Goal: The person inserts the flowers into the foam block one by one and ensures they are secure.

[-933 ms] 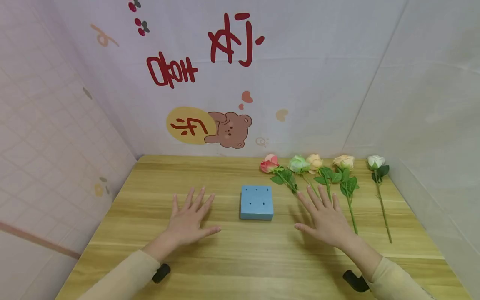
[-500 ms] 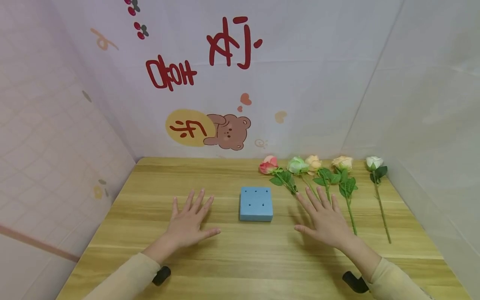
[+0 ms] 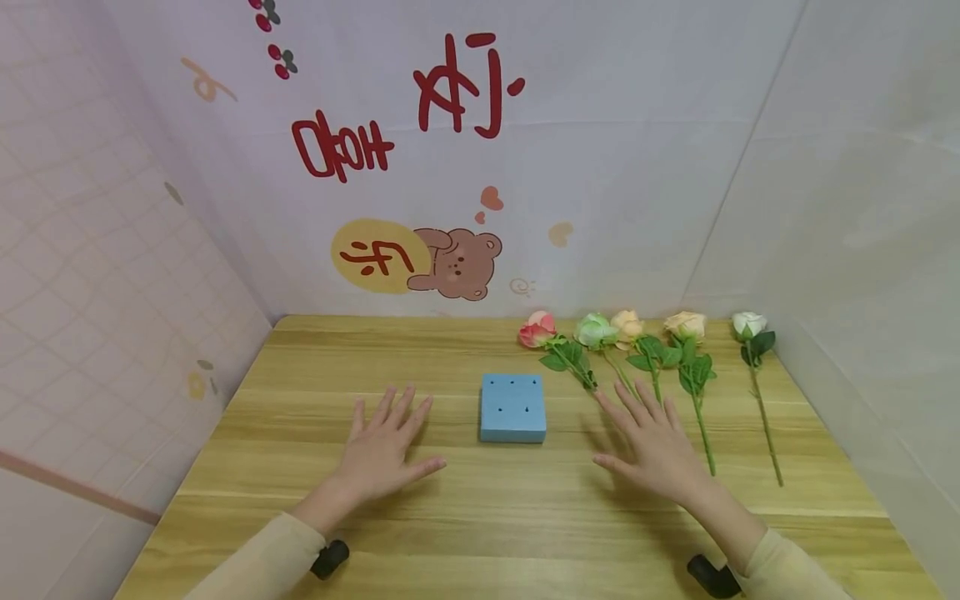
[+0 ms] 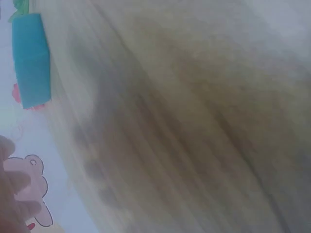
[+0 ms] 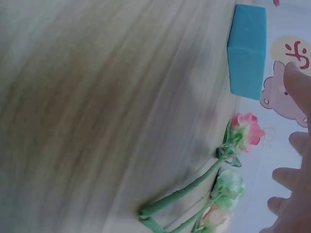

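My left hand (image 3: 381,454), fingers spread, is over the table to the left of a blue square block (image 3: 513,408) with several small holes in its top. On the block's other side, my right hand (image 3: 656,454) is spread the same way, its fingertips overlapping the stems of the roses in the head view. Neither hand holds anything. A pink rose (image 3: 537,331), a green rose (image 3: 596,331), a pale peach rose (image 3: 627,326), a yellowish rose (image 3: 686,326) and a white rose (image 3: 748,325) lie along the back right. The right wrist view shows the block (image 5: 248,53) beyond the fingers.
The wooden table (image 3: 495,517) meets a printed cloth wall (image 3: 615,167) at the back, with more cloth on both sides. A black curved piece (image 3: 330,558) shows under the left sleeve, and another black piece (image 3: 712,577) by the right sleeve.
Both hands have drawn back slightly toward the body, fingers still spread. The head view has tilted a little. The block and the roses stay where they were.
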The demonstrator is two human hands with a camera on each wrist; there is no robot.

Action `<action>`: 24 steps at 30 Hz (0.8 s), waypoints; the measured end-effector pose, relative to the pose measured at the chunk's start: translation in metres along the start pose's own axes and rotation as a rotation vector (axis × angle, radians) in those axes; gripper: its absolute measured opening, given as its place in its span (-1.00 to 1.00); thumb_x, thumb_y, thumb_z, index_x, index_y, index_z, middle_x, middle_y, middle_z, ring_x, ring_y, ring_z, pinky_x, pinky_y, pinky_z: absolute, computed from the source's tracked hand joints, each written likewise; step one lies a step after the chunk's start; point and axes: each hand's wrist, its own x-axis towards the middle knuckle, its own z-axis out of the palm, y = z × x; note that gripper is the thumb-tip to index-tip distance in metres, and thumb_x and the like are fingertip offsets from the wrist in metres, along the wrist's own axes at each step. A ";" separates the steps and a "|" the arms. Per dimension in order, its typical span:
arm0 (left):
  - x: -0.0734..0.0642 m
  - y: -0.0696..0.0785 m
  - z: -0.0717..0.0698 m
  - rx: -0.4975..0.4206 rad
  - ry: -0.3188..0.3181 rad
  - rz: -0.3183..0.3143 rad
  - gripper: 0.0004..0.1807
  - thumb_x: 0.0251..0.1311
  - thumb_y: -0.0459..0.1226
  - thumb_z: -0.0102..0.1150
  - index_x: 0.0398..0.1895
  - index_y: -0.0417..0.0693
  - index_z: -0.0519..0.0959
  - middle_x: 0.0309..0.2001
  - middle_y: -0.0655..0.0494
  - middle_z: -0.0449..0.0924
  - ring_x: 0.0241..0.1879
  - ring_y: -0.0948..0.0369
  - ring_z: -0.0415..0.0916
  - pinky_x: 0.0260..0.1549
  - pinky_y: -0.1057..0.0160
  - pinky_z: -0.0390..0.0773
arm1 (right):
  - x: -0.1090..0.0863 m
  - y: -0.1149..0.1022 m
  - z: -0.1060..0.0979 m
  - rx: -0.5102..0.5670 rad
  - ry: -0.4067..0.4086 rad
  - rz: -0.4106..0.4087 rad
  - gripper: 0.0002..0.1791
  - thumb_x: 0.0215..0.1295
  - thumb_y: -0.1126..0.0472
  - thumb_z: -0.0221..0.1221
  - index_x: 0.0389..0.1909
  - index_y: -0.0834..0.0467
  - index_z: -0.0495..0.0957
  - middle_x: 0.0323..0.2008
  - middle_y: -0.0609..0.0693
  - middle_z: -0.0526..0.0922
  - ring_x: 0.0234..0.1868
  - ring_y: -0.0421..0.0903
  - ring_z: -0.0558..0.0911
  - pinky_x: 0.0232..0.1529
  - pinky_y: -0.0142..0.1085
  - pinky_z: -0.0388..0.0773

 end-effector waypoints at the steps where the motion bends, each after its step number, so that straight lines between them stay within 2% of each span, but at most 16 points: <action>1: 0.002 0.000 0.001 -0.004 0.006 -0.001 0.01 0.16 0.41 0.05 0.56 0.09 0.15 0.55 -0.08 -0.05 0.51 -0.17 -0.19 0.31 -0.44 -0.33 | 0.000 0.001 0.000 0.022 0.020 -0.005 0.01 0.10 -0.22 0.39 0.53 -0.05 0.18 0.47 0.26 0.16 0.48 0.34 -0.02 0.27 0.46 -0.06; 5: 0.010 0.001 0.000 -0.049 0.048 -0.007 -0.01 0.13 0.40 0.10 0.50 0.01 0.28 0.50 -0.08 0.13 0.48 -0.17 -0.03 0.35 -0.38 -0.29 | 0.002 0.005 0.000 0.126 0.099 -0.031 -0.07 0.06 -0.05 0.47 0.46 0.06 0.31 0.37 0.28 0.32 0.38 0.38 0.18 0.21 0.43 0.12; 8: 0.016 0.004 -0.003 -0.087 0.084 -0.006 -0.03 0.12 0.36 0.17 0.47 -0.03 0.33 0.45 -0.09 0.24 0.44 -0.17 0.08 0.36 -0.37 -0.24 | 0.004 0.008 -0.004 0.240 0.116 -0.019 -0.15 0.08 0.08 0.48 0.40 0.18 0.36 0.29 0.28 0.42 0.28 0.36 0.32 0.16 0.36 0.24; 12: 0.023 0.008 -0.006 -0.129 0.104 -0.005 -0.04 0.11 0.30 0.24 0.47 -0.04 0.32 0.42 -0.09 0.29 0.42 -0.16 0.13 0.36 -0.36 -0.14 | 0.004 0.013 -0.011 0.385 0.079 0.067 -0.25 0.16 0.14 0.43 0.34 0.28 0.40 0.24 0.30 0.47 0.22 0.37 0.37 0.08 0.36 0.30; 15: 0.028 0.011 -0.006 -0.196 0.114 -0.005 -0.05 0.12 0.25 0.28 0.47 -0.05 0.31 0.40 -0.10 0.32 0.40 -0.15 0.17 0.37 -0.31 -0.04 | 0.002 0.019 -0.014 0.445 0.049 0.139 -0.28 0.21 0.12 0.40 0.34 0.29 0.40 0.23 0.31 0.47 0.23 0.39 0.37 0.09 0.37 0.31; 19: 0.033 0.014 -0.002 -0.324 0.129 -0.001 -0.08 0.11 0.18 0.35 0.46 -0.07 0.33 0.36 -0.09 0.37 0.36 -0.12 0.24 0.34 -0.21 0.14 | -0.001 0.027 -0.014 0.509 0.024 0.195 -0.29 0.26 0.12 0.37 0.37 0.27 0.38 0.19 0.31 0.50 0.18 0.34 0.45 0.10 0.30 0.39; 24: 0.037 0.019 0.004 -0.488 0.130 -0.027 -0.14 0.10 0.08 0.43 0.43 -0.06 0.37 0.35 -0.07 0.39 0.36 -0.10 0.25 0.30 -0.19 0.23 | -0.007 0.035 -0.011 0.614 -0.010 0.221 -0.31 0.32 0.20 0.31 0.39 0.34 0.31 0.16 0.37 0.50 0.13 0.36 0.49 0.09 0.23 0.45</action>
